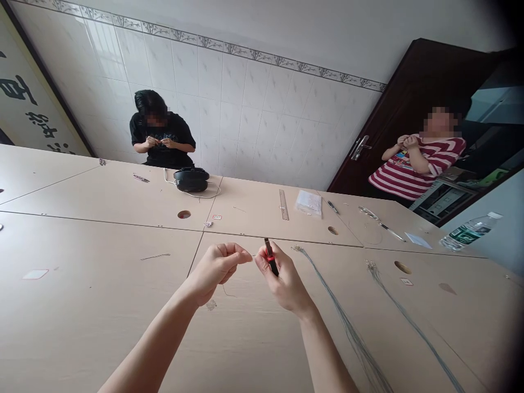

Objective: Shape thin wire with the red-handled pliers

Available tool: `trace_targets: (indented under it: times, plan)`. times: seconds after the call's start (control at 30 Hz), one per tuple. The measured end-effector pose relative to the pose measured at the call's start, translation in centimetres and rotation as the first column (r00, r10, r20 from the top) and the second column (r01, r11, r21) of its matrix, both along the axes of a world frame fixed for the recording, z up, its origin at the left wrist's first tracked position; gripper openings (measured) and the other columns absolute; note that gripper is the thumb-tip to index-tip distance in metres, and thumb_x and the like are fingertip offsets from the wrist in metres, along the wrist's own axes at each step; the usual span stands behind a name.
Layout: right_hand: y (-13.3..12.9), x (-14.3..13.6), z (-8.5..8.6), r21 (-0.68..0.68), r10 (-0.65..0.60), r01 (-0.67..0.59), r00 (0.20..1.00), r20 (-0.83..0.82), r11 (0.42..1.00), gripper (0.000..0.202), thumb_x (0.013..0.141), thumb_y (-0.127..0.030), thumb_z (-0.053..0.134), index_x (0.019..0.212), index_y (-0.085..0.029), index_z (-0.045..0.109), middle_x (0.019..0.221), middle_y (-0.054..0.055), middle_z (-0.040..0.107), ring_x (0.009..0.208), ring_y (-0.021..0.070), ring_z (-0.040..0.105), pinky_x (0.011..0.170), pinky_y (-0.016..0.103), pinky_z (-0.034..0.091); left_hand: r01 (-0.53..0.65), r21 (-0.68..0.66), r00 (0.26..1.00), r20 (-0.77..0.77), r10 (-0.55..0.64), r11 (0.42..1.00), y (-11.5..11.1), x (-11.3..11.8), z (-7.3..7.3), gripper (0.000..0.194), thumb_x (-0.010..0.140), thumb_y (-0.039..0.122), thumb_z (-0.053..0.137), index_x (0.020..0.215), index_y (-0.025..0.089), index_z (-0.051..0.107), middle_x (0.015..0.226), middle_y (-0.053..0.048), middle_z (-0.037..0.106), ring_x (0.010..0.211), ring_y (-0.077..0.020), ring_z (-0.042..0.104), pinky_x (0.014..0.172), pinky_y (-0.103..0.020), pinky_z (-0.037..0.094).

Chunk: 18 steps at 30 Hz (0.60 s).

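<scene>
My left hand [219, 267] is closed in a pinch, thumb against forefinger. A thin cord [228, 292] hangs below it toward the table, and a short bit of it seems to span the small gap between both hands. My right hand [286, 281] is wrapped round a slim black tool with a red band [270, 257], held upright; its exact kind is unclear. The right thumb and forefinger also meet near the left fingertips. Right of that hand lies a bundle of thin grey-green cords [335, 303] with metal ends. A small clear packet [211, 305] rests under my left wrist.
A second cord bundle [405, 316] lies farther right. Beyond are a ruler [283, 204], a plastic bag [309, 203], a pen [333, 207], a black headset [191, 179] and a water bottle [469, 232]. Two people [161, 134] [421, 158] are across the table [102, 305].
</scene>
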State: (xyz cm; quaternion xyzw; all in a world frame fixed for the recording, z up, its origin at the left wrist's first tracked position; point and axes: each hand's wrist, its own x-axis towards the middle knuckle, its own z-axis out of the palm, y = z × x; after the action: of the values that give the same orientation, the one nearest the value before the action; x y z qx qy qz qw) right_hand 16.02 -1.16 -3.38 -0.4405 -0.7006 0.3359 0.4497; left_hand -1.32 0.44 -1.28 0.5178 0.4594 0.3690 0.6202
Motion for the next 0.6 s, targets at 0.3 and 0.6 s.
trace_targets:
  times: [0.3, 0.6]
  plan:
    - [0.5, 1.1, -0.3, 0.006, -0.099, 0.099, 0.995, -0.024, 0.995, 0.021, 0.094, -0.035, 0.047, 0.078, -0.022, 0.042, 0.068, -0.005, 0.04, 0.059, 0.0108, 0.038, 0.057, 0.024, 0.033, -0.161, 0.106, 0.942, 0.314, 0.121, 0.981, 0.3, -1.6, 0.3, 0.033, 0.089, 0.044, 0.058, 0.106, 0.018, 0.07, 0.124, -0.011, 0.065, 0.116, -0.024, 0.058, 0.097, -0.031, 0.046]
    - [0.7, 2.8, -0.2, 0.025, -0.21, 0.211, 0.977, -0.037, 0.977, 0.021, 0.094, -0.033, 0.047, 0.077, -0.022, 0.042, 0.065, -0.006, 0.035, 0.057, 0.0107, 0.033, 0.055, 0.024, 0.029, -0.302, 0.129, 0.938, 0.217, 0.27, 0.945, 1.8, -10.8, 1.6, 0.028, 0.088, 0.037, 0.058, 0.074, 0.014, 0.065, 0.061, -0.004, 0.063, 0.053, -0.0133, 0.058, 0.051, -0.023, 0.049]
